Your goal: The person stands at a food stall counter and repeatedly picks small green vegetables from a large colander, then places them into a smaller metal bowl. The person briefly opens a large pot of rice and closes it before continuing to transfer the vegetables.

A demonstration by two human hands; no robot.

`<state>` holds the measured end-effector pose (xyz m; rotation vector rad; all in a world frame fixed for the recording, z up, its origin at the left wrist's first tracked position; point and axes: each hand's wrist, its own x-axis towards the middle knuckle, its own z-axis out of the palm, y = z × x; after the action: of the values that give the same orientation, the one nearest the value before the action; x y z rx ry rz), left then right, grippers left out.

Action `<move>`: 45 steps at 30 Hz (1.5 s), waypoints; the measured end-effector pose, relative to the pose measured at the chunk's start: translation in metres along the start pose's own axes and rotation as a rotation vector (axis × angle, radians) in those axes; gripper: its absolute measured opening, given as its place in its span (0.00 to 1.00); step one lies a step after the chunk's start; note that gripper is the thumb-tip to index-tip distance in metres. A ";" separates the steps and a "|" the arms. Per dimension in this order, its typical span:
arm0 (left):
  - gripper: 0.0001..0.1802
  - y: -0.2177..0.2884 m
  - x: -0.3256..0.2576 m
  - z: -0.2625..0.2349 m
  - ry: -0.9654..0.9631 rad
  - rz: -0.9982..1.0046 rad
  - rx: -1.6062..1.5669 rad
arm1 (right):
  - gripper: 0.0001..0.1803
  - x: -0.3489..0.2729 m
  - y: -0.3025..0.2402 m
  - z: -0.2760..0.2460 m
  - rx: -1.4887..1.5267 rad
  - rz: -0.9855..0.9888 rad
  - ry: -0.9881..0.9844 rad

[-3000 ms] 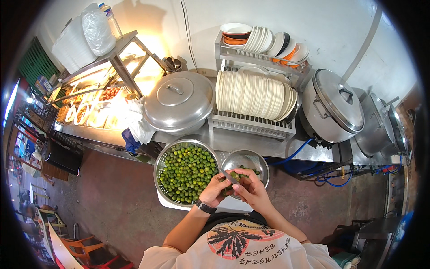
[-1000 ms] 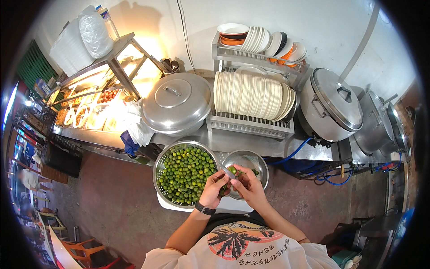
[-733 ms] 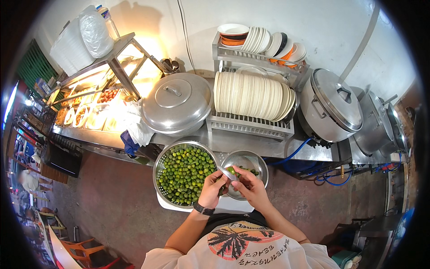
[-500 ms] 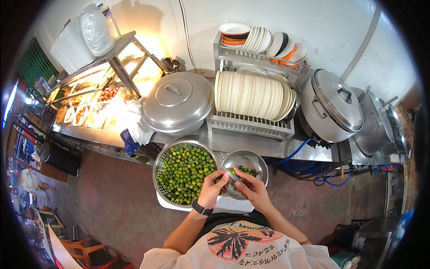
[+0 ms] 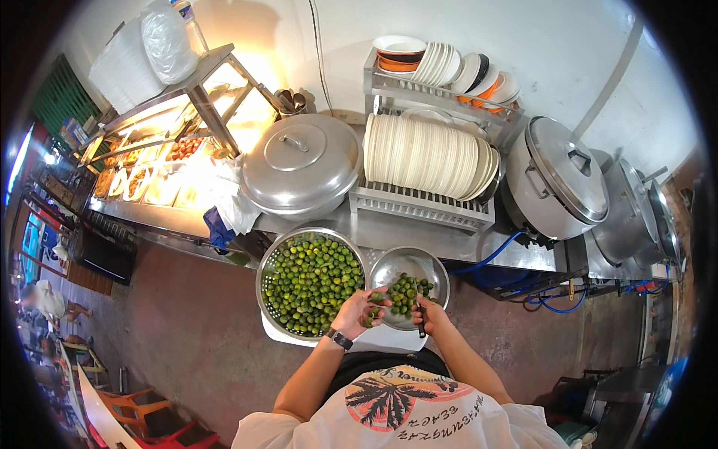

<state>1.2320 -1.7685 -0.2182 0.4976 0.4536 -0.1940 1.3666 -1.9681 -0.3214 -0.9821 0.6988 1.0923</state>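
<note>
White wall (image 5: 538,45); along it, steel counter (image 5: 381,238) bearing lidded pot (image 5: 299,165) and rack (image 5: 419,209) of pale plates (image 5: 426,157). On the near side of the counter, white stand (image 5: 389,342) below two vessels. On the left: colander (image 5: 262,292), holed metal, well filled with small limes (image 5: 314,280), mostly green, a few yellowish; by far the larger share, judged as still to be handled. Beside it on the right: metal bowl (image 5: 415,258), smaller heap of limes, much bare metal above; judged as the finished portion, an early stage overall. Cut or whole in the bowl: too small to tell. Left hand (image 5: 354,311): half-curled, palm upward, cradling a few limes between colander and bowl. Right hand (image 5: 435,317): closed round black-handled knife (image 5: 422,328) at the bowl's near edge.
</note>
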 end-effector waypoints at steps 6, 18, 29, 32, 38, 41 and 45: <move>0.21 0.021 -0.023 0.046 -0.107 0.146 0.097 | 0.29 -0.100 -0.003 0.077 -0.446 -0.592 -0.216; 0.28 0.038 -0.045 0.088 -0.163 0.388 0.436 | 0.31 -0.207 -0.019 0.124 -0.604 -0.750 -0.621; 0.17 0.039 -0.049 0.088 0.002 0.498 0.622 | 0.23 -0.215 -0.018 0.136 -0.778 -0.874 -0.653; 0.15 0.042 -0.052 0.090 0.037 0.541 0.697 | 0.22 -0.214 -0.020 0.133 -0.804 -0.869 -0.654; 0.13 0.046 -0.055 0.089 0.000 0.535 0.698 | 0.24 -0.206 -0.024 0.123 -0.802 -0.831 -0.636; 0.14 0.046 -0.055 0.080 -0.073 0.499 0.659 | 0.25 -0.202 -0.027 0.116 -0.819 -0.789 -0.632; 0.17 0.045 -0.050 0.074 -0.128 0.447 0.679 | 0.24 -0.194 -0.028 0.105 -0.729 -0.643 -0.648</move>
<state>1.2279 -1.7635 -0.1182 1.2282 0.1301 0.0604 1.3288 -1.9540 -0.1026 -1.2368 -0.5663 0.9939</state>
